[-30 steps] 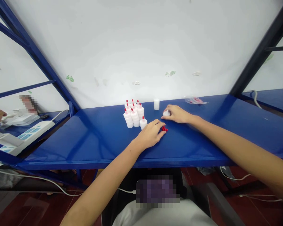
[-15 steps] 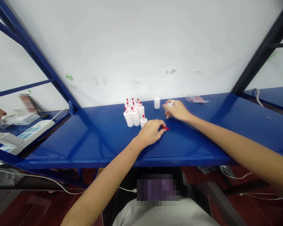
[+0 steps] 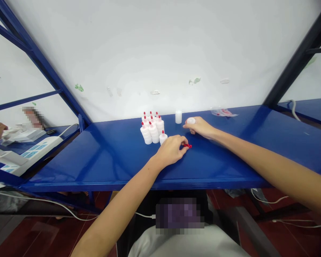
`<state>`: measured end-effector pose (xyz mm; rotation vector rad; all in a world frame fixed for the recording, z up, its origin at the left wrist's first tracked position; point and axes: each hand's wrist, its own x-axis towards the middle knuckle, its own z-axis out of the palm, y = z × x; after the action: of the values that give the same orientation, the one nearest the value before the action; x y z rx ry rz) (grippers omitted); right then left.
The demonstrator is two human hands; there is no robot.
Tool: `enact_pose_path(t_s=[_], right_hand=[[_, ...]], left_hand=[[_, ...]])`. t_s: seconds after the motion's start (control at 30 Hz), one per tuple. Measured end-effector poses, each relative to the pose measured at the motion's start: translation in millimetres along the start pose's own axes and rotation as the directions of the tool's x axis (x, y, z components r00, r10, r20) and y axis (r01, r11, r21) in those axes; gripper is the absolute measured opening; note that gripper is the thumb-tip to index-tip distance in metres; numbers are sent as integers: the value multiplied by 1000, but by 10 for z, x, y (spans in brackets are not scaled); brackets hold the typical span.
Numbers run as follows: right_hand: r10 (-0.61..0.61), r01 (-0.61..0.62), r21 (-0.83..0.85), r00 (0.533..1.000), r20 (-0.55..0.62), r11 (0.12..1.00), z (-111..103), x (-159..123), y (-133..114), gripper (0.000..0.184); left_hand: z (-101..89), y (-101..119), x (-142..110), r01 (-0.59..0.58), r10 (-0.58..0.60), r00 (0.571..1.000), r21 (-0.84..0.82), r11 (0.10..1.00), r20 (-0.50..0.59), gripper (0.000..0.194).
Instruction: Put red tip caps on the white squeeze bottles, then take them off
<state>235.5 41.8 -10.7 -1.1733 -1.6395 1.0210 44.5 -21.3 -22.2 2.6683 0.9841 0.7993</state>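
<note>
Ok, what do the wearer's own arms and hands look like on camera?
Both the left hand and right hand are bare, with no gloves, rings or watch visible. No sleeve shows on either forearm, and no cable is attached. A small dark spot marks the left forearm near the wrist. The top is pale grey.

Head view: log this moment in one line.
left hand: fingertips at small red pieces | right hand: gripping white piece | red-tipped bottles: clustered, upright | white container: upright, no red tip
</note>
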Motion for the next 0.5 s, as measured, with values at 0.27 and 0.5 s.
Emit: enact_pose_path(t_s=[0.27, 0.5], right_hand=[[173, -173, 244, 985, 21, 954, -55, 59, 35, 25], [145, -148, 280, 989, 31, 949, -19, 37, -10, 24]], left_hand=[[-9, 8, -4, -8, 8, 1000, -3, 1000, -2, 12], [-43, 12, -5, 20, -20, 1000, -42, 999, 20, 8]])
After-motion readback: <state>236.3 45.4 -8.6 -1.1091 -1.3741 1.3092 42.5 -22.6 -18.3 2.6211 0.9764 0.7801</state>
